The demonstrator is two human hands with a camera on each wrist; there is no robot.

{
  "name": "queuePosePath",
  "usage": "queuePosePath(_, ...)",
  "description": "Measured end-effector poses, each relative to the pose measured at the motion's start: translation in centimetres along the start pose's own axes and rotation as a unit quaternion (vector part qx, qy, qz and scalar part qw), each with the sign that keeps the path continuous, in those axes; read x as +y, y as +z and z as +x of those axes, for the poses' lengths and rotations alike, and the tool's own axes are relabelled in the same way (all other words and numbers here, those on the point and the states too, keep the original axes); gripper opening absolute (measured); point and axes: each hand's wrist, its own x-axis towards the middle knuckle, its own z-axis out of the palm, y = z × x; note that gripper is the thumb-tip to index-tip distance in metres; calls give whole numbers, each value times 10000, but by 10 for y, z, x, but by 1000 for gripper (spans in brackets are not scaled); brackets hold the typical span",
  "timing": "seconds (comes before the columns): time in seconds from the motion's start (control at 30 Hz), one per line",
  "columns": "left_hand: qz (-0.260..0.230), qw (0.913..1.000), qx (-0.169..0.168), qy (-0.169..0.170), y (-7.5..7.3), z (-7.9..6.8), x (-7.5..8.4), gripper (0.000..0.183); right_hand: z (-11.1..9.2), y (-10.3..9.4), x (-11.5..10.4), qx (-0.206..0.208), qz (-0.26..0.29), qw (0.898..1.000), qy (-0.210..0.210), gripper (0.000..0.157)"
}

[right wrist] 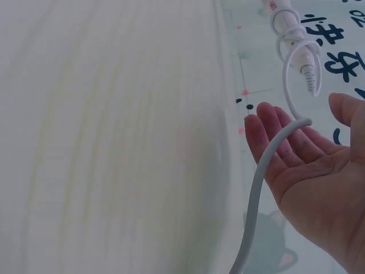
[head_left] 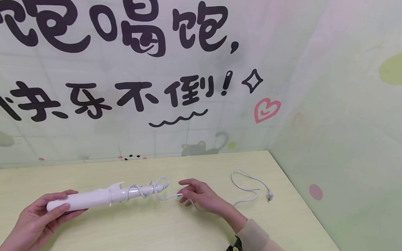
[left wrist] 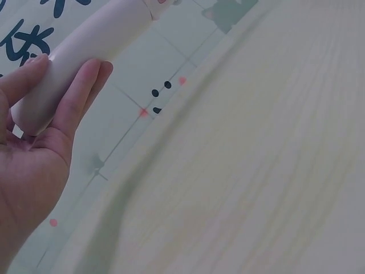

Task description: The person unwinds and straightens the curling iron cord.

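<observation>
My left hand (head_left: 43, 217) grips the thick, rounded end of a white curling iron (head_left: 89, 199), with fingers and thumb round it. The iron is level in the head view, its thinner handle pointing right. A white cord (head_left: 172, 197) is wound in loose loops about that handle. In the left wrist view the thick barrel (left wrist: 97, 45) lies between thumb and fingers. My right hand (head_left: 202, 195) is just right of the handle's end. In the right wrist view the cord (right wrist: 259, 182) runs across its loosely bent fingers, thumb apart from them.
Beyond my right hand the cord trails over the pale wooden table (head_left: 142, 238) to a plug (head_left: 269, 195) near the right side. A printed wall covering (head_left: 221, 113) stands behind the table and along its right edge. A dark wristband (head_left: 233, 249) is on my right wrist.
</observation>
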Motion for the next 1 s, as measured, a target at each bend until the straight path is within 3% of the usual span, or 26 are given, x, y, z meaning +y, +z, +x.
queuePosePath(0.2,-48,9999,-121,-78,-1,1,-1,50,-3,5,0,-318,258,9987,297,40)
queuePosePath(0.43,-85,9998,-164,-57,-3,0,-2,50,-7,6,2,-434,-138,9979,466,32)
queuePosePath(0.77,-51,9997,-188,-127,-4,-2,-3,51,-15,-1,0,-345,-950,9949,67,14)
queuePosePath(1.0,-68,9994,-319,-89,-3,-1,-3,52,-21,-15,-6,28,-937,9955,-135,10)
